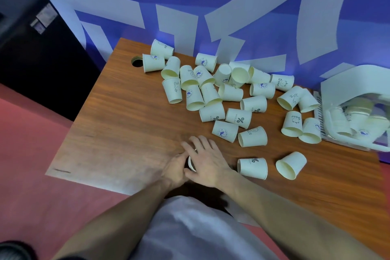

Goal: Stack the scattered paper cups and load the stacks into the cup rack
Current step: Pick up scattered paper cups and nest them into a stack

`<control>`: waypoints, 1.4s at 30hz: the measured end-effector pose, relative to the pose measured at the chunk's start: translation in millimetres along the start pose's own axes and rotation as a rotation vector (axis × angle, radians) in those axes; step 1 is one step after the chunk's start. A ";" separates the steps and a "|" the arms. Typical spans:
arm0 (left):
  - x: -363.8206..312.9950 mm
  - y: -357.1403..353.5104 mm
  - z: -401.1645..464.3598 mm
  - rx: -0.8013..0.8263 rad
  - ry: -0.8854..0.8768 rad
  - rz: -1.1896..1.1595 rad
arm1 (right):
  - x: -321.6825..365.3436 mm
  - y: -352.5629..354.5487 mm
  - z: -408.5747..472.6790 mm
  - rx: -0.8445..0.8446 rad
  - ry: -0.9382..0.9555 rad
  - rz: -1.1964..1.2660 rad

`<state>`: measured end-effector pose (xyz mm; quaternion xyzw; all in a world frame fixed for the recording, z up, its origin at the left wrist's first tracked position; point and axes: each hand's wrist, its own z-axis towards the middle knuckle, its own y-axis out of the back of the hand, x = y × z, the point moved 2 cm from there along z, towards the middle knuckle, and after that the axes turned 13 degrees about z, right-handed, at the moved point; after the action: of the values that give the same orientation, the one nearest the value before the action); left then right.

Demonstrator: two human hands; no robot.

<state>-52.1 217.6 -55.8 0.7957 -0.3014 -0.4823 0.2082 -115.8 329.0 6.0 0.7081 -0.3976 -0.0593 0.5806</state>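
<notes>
far left: a dark cabinet [38, 48] sits beside the wooden table [130, 124], red floor [25, 154] under both
table hole: a round cable hole [136, 61] near the back left corner, touching one of the cups
left hand [176, 168]: down at the front edge, fingers curled round a paper cup [191, 163], gripping it from the left
right hand [205, 159]: pressed up against the same cup from the right, fingers spread over the top; most of the cup is hidden, only a bit of rim peeks out between the hands
scattered cups [211, 91]: a big messy pile lying on their sides across the back and middle, mostly white with little blue prints
two loose cups: one with a % mark [252, 168] just right of the hands, another [291, 164] beside it, mouth facing the camera
cup rack [356, 82]: white, far right edge, already has some stacked cups [356, 120] inside
wall [211, 6]: blue with white shapes behind it all
</notes>
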 end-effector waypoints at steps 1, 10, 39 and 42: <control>0.0 0.3 -0.4 0.001 -0.011 -0.011 | -1.1 2.8 -2.2 -0.003 0.011 0.020; 15.3 -15.2 -1.7 -0.007 -0.009 -0.101 | -73.6 35.0 -52.1 -0.233 -0.100 0.214; -3.0 19.1 -7.2 0.034 -0.132 0.031 | -117.3 45.1 -84.9 -0.133 -0.257 0.523; 0.4 17.5 -4.6 0.035 -0.119 0.013 | -83.1 74.7 -76.9 -0.228 -0.153 0.572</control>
<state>-52.7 204.7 -43.1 0.7674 -0.3268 -0.5219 0.1789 -167.1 440.4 64.1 0.4914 -0.6139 0.0090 0.6178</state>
